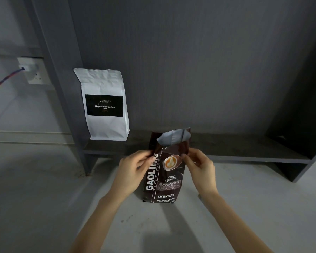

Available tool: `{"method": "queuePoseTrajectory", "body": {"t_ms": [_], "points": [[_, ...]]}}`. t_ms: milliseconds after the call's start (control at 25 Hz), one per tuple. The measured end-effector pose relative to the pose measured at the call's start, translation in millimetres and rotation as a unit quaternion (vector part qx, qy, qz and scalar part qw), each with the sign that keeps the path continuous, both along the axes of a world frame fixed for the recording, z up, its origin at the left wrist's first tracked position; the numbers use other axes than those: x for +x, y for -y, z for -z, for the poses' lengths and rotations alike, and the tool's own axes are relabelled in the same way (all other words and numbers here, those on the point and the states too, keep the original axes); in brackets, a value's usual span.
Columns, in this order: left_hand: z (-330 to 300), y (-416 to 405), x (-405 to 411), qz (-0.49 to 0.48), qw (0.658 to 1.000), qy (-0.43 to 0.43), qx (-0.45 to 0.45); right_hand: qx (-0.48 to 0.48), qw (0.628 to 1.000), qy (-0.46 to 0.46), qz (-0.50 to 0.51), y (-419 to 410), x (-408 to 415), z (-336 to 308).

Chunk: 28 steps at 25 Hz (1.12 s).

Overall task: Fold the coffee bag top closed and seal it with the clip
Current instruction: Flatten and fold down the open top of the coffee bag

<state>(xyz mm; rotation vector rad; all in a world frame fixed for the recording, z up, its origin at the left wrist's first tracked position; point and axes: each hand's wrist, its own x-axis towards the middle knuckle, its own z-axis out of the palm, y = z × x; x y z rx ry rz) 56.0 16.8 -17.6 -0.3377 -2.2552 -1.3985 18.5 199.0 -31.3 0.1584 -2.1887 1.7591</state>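
The brown coffee bag [164,172] stands upright on the pale tabletop [244,207], between the two hands, its mouth gaping so the silver lining shows above the fingers. That open top looks like the weak spot: if the two sides are pulled down unevenly, I'd expect a crooked fold that a clip would not hold flat. The bag seems light and tall, so a hard tug from one side could tip it and spill the contents. I can see no clip anywhere, so one hand may have to let go to find it, and the stiff foil could spring open again.

The left hand [133,170] is closed in a pinch on the bag's near edge, thumb in front, fingers curled. The right hand [199,170] pinches the opposite edge likewise. Both forearms reach in from below, wrists level. A white coffee bag [104,105] stands on a low shelf [244,150] beyond the left hand.
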Motion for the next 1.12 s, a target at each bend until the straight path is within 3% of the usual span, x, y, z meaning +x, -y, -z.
{"method": "queuePoseTrajectory", "body": {"t_ms": [360,480,680,1120], "points": [[-0.7,-6.9,-7.5,-0.158,0.986,-0.054,0.003,-0.022,0.999,0.011,-0.039,-4.7,4.5,-3.3],[-3.2,-6.0,-9.0,-0.147,0.988,-0.052,-0.011,-0.040,0.996,0.034,-0.070,-7.4,3.2,-4.3],[0.5,1.5,-10.2,-0.043,0.999,0.021,-0.004,-0.050,0.993,0.048,-0.099,-13.5,4.4,-5.4],[2.2,-0.6,-14.1,-0.121,0.993,0.013,0.000,-0.033,0.994,0.047,-0.097,-11.3,-1.6,-8.0]]}}
